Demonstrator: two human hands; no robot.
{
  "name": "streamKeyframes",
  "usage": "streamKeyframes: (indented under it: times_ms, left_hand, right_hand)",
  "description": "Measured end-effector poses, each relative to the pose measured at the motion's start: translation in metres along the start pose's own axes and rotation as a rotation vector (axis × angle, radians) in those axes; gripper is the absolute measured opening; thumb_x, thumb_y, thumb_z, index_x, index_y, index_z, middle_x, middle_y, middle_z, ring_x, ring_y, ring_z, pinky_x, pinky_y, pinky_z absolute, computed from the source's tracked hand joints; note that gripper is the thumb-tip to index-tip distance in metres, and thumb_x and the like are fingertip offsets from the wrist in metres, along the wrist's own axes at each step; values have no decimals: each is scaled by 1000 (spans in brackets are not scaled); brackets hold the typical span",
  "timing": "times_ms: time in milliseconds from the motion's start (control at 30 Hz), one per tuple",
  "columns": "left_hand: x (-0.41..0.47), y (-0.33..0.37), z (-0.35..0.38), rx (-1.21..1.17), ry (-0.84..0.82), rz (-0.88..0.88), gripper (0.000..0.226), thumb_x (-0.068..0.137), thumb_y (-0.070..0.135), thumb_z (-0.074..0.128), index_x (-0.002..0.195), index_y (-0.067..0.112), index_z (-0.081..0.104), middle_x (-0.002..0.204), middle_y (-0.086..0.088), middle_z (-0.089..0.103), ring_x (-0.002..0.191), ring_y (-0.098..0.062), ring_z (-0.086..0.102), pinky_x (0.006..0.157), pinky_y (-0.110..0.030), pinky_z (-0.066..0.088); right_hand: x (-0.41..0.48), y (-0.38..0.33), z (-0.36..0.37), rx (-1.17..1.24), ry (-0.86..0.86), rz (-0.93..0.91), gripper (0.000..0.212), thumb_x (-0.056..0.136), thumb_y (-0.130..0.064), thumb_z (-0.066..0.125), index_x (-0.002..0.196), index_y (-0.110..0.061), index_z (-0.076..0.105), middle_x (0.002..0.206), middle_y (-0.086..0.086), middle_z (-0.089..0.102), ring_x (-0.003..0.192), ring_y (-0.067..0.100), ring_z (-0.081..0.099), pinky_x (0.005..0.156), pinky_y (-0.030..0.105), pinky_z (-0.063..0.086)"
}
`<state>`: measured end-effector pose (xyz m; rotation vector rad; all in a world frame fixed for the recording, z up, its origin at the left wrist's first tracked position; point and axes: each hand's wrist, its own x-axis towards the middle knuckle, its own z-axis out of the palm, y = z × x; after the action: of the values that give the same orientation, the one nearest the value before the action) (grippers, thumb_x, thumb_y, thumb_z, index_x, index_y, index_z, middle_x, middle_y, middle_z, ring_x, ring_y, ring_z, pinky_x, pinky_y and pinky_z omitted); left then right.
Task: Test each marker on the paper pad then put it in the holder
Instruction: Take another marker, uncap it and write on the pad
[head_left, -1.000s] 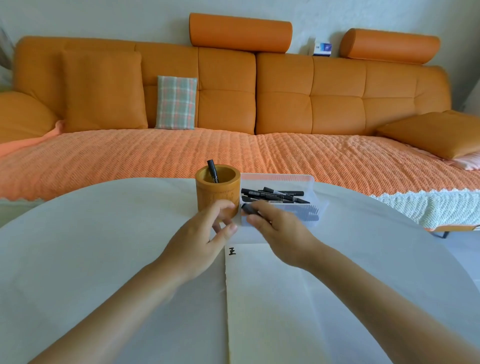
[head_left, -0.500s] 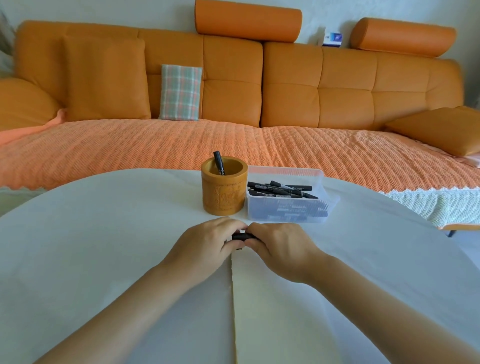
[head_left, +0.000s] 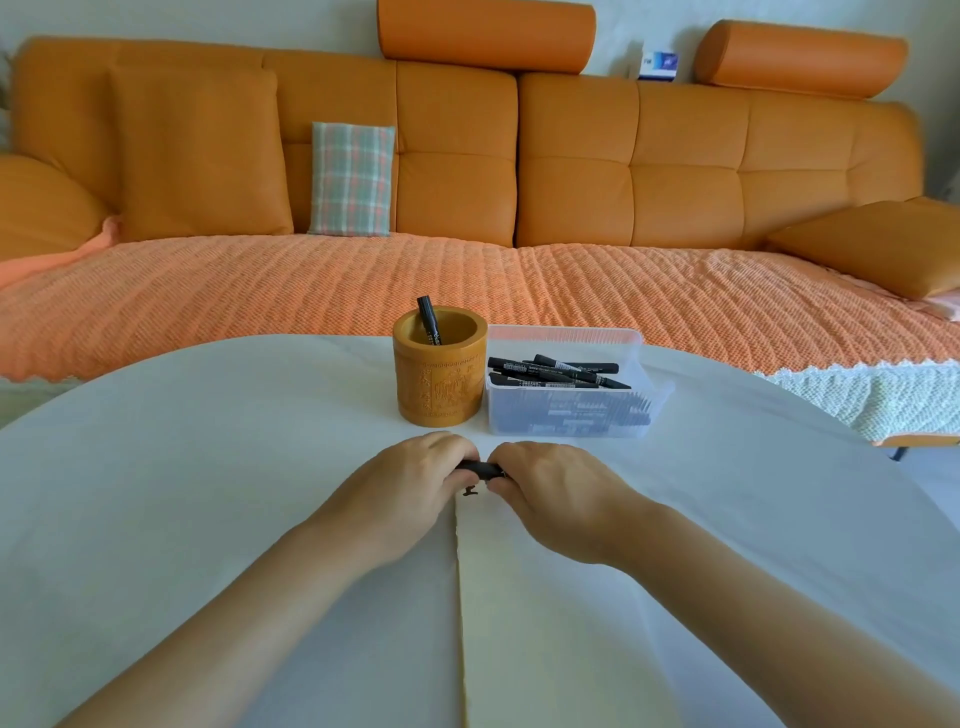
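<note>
Head view, centre of the frame: the left hand (head_left: 410, 483) and the right hand (head_left: 550, 493) meet, knuckles up, over the top edge of the cream paper pad (head_left: 519, 597). Both hands have their fingers curled round one black marker (head_left: 480, 470), which lies level between them; only its short middle section shows. A small black ink mark (head_left: 470, 491) sits on the pad directly below the marker.

Just above the hands stands the round carved wooden holder (head_left: 439, 384), upright, with a single black pen (head_left: 429, 319) leaning inside it. Touching or just beside the holder's right side is the clear plastic box (head_left: 566, 332), which contains a pile of black markers (head_left: 556, 371).

All items rest on the white round table (head_left: 208, 467). The orange sofa (head_left: 623, 171) with a plaid cushion (head_left: 352, 179) fills the upper frame.
</note>
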<state>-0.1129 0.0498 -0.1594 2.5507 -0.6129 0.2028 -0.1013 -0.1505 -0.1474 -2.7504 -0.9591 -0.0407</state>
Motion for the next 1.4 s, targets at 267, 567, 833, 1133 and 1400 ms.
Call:
streamKeyframes:
  times_ms: [267,567,833,1133,1400]
  left_hand:
    - [3,0,-3,-95,-104,-124,29,105,35,36,88,28,58,83,7,59,79,-13,55,71,-33,46]
    - [5,-15,-33,53,2,-51,11,100,36,47,93,30,54,84,16,54,79,-8,54,63,-22,40]
    - [-3,-19,-9,98,17,-183,12,90,46,57,90,34,54,90,16,54,86,-7,51,63,-23,42]
    - [-6,-28,5,29,40,-113,22,94,34,54,113,28,63,102,15,54,105,-6,45,83,-23,43]
    - [-6,-21,17,-22,-56,-97,74,65,79,51,127,40,58,110,21,47,109,-3,36,98,-29,36]
  right_hand:
    - [0,16,-6,-274,210,-152,39,99,-46,33,93,-21,63,71,-7,55,51,19,50,40,29,28]
    - [-3,14,-19,111,-58,167,31,105,-41,35,104,-22,60,92,-3,65,85,20,57,79,41,49]
    - [4,15,-17,1029,151,327,38,102,0,34,107,-16,68,99,10,56,72,24,64,59,42,58]
    - [-3,9,1,851,188,-5,27,87,-2,70,106,-20,64,79,-1,52,72,18,50,70,29,46]
    - [0,8,3,1128,222,232,12,90,-6,57,99,-11,64,81,15,70,65,31,67,46,27,40]
